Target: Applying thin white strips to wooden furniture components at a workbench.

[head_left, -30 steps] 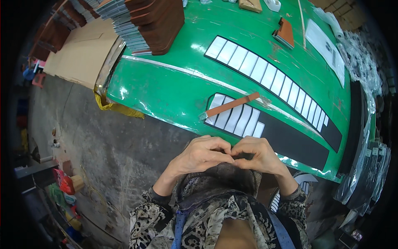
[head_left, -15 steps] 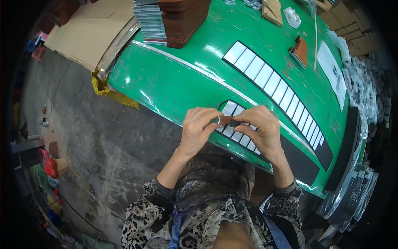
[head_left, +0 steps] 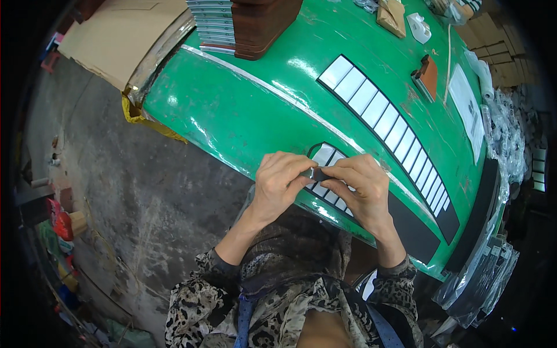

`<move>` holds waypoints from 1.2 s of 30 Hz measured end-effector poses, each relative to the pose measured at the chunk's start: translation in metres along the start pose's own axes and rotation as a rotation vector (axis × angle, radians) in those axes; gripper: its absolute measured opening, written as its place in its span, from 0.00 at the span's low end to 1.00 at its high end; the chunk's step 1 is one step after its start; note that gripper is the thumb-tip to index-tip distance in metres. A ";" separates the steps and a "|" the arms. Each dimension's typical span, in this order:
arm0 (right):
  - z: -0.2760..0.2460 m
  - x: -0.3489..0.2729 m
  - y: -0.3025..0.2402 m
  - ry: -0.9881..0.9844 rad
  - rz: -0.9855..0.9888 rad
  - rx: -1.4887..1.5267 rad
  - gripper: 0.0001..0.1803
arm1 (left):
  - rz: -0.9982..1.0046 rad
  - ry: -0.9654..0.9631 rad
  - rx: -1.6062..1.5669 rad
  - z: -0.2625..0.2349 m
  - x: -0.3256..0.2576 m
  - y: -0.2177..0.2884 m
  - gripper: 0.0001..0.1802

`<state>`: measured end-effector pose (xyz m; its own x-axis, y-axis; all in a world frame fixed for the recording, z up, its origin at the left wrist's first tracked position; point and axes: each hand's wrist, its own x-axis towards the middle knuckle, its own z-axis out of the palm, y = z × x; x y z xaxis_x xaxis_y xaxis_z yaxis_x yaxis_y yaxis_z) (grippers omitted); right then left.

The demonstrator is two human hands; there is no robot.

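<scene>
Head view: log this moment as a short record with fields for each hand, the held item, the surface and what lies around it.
left hand: left hand pinches one end of the small dark grey flat piece
right hand: right hand pinches its other end
surface: glossy green table
under hands: short row of pale rectangular tiles on black strip
beyond: long row of pale tiles on black strip
far edge: stack of brown boards

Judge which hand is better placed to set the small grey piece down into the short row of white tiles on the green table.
Probably the right hand: it lies directly over the short tile row, while the left hand pinches the small grey piece from the row's near end. Both hands touch the piece, so the margin is small.
</scene>
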<state>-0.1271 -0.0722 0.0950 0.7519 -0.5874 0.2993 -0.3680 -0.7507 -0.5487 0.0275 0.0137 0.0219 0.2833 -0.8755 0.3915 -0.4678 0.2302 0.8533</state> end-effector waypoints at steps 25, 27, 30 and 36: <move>0.002 0.001 0.000 0.009 -0.035 -0.038 0.15 | 0.023 0.015 0.033 0.001 -0.001 0.001 0.17; 0.004 -0.001 0.001 0.017 -0.031 -0.031 0.15 | 0.009 -0.005 0.025 0.000 -0.002 0.002 0.17; 0.008 -0.004 0.003 0.040 -0.024 -0.014 0.17 | 0.024 0.017 0.011 0.000 -0.001 0.000 0.16; 0.005 -0.020 0.005 0.175 0.039 -0.058 0.25 | 0.009 -0.010 0.041 -0.006 -0.001 0.003 0.16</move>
<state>-0.1413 -0.0631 0.0825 0.6321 -0.6558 0.4127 -0.4294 -0.7398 -0.5179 0.0308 0.0177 0.0264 0.2709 -0.8778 0.3950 -0.5038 0.2204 0.8352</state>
